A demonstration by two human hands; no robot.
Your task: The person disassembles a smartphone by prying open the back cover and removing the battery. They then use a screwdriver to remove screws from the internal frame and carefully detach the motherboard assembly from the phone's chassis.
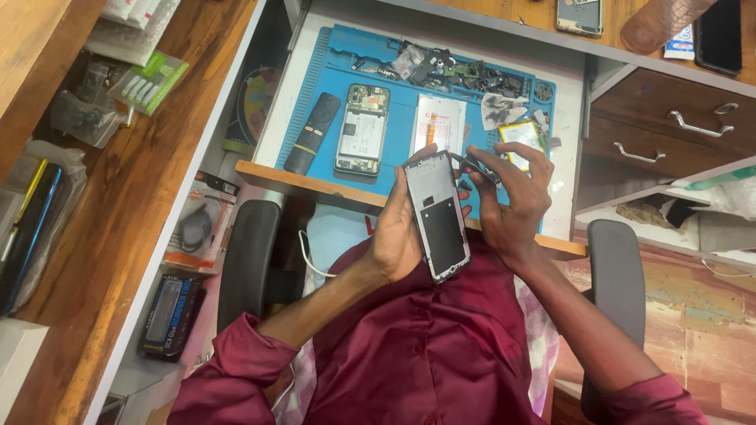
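Phone frame [438, 216], stripped, gripped in left hand [398, 236]; right hand [512, 197] pinches small dark part [479, 167] at its one o'clock; opened phone [362, 130] lies unassembled at eleven.

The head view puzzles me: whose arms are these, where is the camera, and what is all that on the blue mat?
The camera sits on a person's head and looks down, so you see their own arms in maroon sleeves. The left hand holds an opened phone frame. The right hand touches its top edge, pinching a small dark part I cannot identify. On the blue mat beyond lie a black remote, an opened phone, a white panel, a yellowish flat part and a heap of small parts.
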